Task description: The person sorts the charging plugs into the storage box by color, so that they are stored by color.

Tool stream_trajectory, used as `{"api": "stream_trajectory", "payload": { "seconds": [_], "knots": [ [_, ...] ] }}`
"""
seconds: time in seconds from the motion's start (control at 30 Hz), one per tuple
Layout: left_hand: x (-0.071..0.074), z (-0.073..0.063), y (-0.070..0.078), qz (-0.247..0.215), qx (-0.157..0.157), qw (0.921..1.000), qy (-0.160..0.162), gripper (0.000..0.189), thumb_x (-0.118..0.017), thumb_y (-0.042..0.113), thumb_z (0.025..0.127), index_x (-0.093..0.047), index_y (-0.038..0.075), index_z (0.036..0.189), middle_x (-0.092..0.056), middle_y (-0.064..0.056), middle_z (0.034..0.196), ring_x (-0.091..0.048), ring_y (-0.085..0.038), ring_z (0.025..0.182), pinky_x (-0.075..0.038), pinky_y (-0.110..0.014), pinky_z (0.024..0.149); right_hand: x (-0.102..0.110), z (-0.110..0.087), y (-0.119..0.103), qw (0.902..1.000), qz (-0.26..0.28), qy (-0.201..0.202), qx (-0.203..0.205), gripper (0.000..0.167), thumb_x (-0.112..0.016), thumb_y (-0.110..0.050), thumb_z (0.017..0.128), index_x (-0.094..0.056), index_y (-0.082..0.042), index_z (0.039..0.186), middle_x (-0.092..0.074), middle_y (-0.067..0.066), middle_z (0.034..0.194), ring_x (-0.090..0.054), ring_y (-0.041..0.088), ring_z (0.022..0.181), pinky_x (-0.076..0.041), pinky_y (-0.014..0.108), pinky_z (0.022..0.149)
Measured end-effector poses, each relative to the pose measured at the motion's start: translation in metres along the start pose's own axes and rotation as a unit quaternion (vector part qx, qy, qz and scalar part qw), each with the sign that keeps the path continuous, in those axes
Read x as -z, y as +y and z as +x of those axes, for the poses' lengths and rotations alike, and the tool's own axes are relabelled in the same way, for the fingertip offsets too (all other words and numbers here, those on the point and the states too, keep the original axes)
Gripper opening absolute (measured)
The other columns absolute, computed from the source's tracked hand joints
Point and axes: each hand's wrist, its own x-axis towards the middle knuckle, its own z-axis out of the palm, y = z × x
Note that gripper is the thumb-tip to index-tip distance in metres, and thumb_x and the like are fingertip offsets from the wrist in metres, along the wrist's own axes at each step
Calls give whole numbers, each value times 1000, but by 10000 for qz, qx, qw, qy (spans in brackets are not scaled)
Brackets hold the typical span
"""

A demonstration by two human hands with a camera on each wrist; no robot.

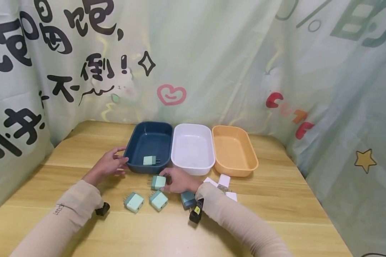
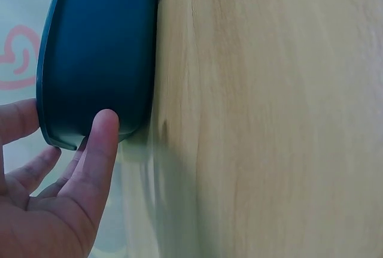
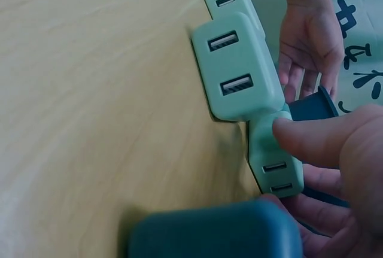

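Observation:
My left hand (image 1: 110, 162) touches the left front corner of the dark blue tray (image 1: 133, 166), its fingers nearly straight and the thumb (image 2: 105, 132) against the outer wall. My right hand (image 1: 180, 180) pinches a light green USB charger (image 1: 157, 182) between thumb and fingers, just in front of that tray. Two more green chargers, one on the left (image 1: 134, 202) and one nearer the middle (image 1: 158, 200), lie on the table with ports facing me. Inside the blue tray lies another green charger (image 1: 151, 160). A dark blue charger (image 1: 188, 200) sits under the right wrist, partly hidden.
A white tray (image 1: 193, 166) and an orange tray (image 1: 236, 171) stand in a row right of the blue one. Several white chargers (image 1: 224, 180) lie before them, partly behind the right forearm. A printed curtain (image 1: 212, 71) hangs behind the wooden table (image 1: 141, 235).

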Motion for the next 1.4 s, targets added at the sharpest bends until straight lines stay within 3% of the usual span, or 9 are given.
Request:
{"api": "stream_trajectory", "payload": {
  "seconds": [0.2,0.37,0.63,0.93,1.4],
  "knots": [
    [0,2,1,-44,-10,10000,-1,63,-51,16,101,-18,9,154,-39,-31,140,-62,-33,100,-56,-37,78,1,1,-2,9994,-354,34,45,46,-78,-21,82,-61,-6,123,-65,1,97,-54,4,62,-45,19,64],
    [1,3,-1,-31,33,10000,-40,63,-51,15,101,-17,10,155,-37,-32,141,-63,-33,100,-56,-37,79,0,2,0,9986,-478,44,199,43,-76,-24,84,-62,-7,121,-64,-1,96,-54,3,66,-45,18,67],
    [2,-1,0,29,34,10000,-2,64,-51,16,102,-17,11,155,-37,-32,141,-63,-34,101,-56,-38,79,2,1,-2,9997,-154,85,169,44,-78,-22,82,-63,-6,120,-66,6,106,-59,3,71,-48,18,66],
    [1,0,0,-33,81,10000,-8,64,-51,16,102,-16,11,155,-36,-32,143,-61,-36,104,-56,-37,80,3,-1,-4,9999,114,106,-70,44,-79,-21,81,-63,-7,120,-65,6,107,-61,5,74,-49,19,68],
    [1,0,-2,13,51,10000,18,64,-51,17,102,-17,11,155,-37,-31,141,-61,-36,104,-56,-37,79,7,-4,-4,9989,431,151,-106,43,-80,-19,80,-63,-8,118,-66,3,104,-62,3,75,-50,20,69]
  ]
}}
